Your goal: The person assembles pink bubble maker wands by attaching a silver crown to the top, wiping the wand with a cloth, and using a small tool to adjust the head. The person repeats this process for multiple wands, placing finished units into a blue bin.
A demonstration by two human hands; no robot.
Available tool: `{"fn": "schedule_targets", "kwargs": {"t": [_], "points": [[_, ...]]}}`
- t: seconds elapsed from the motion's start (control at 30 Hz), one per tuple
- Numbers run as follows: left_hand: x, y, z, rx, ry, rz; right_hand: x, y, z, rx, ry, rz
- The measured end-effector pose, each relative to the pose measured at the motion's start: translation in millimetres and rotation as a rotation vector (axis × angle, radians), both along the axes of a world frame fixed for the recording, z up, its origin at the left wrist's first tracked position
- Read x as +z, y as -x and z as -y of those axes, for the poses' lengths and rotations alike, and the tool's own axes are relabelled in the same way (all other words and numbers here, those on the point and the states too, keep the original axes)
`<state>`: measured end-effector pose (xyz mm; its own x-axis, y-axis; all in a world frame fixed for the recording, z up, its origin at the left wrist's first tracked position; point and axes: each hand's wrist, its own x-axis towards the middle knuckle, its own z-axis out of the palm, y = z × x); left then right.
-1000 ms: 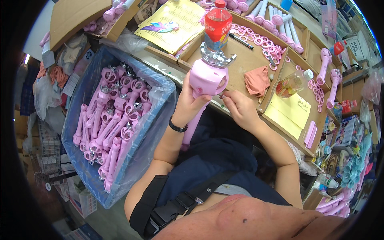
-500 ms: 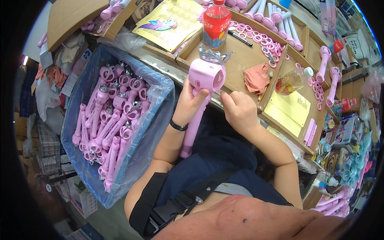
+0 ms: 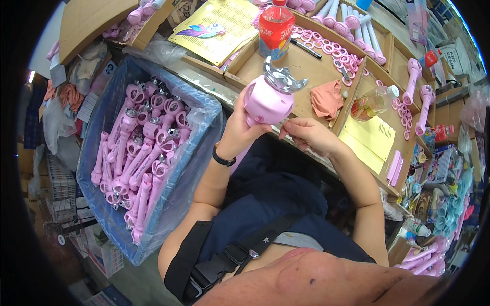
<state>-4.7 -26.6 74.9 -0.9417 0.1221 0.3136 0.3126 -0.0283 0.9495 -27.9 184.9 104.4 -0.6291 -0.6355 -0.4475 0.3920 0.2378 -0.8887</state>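
Observation:
Upright in front of me is a pink toy wand (image 3: 268, 103), gripped by my left hand (image 3: 238, 130) below its round head. On top of the head sits a silver crown (image 3: 284, 79) with curved points. Part of the wand's handle is hidden behind my hand and wrist. Just right of the head, my right hand (image 3: 311, 135) is closed in a pinch near the head's lower edge. Whatever the fingertips hold, if anything, is too small to make out. Left of me, a blue bin (image 3: 210, 109) lined with clear plastic contains several similar pink wands (image 3: 137, 158).
On the table, a cardboard tray (image 3: 301, 71) carries a red-labelled bottle (image 3: 276, 30), a black pen (image 3: 306, 48), an orange cloth (image 3: 326, 99) and several pink rings (image 3: 347, 61). To its right lie a tilted bottle (image 3: 370, 103), yellow paper (image 3: 368, 143) and two pink wands (image 3: 412, 81).
My left hand has turned the wand, so the ring-like opening in its head no longer faces right. My right hand has rotated, its fingers now pinching near the head's lower edge.

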Motion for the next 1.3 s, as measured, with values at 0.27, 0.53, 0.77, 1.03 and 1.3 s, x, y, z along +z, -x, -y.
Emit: {"fn": "schedule_targets", "kwargs": {"t": [0.27, 0.53, 0.77, 1.03, 1.3], "points": [[-6, 1, 0, 0.003, -0.135, 0.119, -21, -16, 15, -0.204, -0.315, -1.27], [-18, 0, 0, 0.006, -0.184, 0.269, -22, -18, 21, -0.204, -0.47, -1.509], [-6, -3, -5, 0.049, 0.015, -0.011, -17, -2, 4, -0.068, -0.106, -0.106], [-19, -10, -3, 0.113, -0.024, 0.124, -25, -14, 17, -0.241, -0.174, -1.151], [-24, -10, -1, 0.075, -0.14, 0.145, -17, -28, 22, -0.202, -0.36, -1.318]]}}
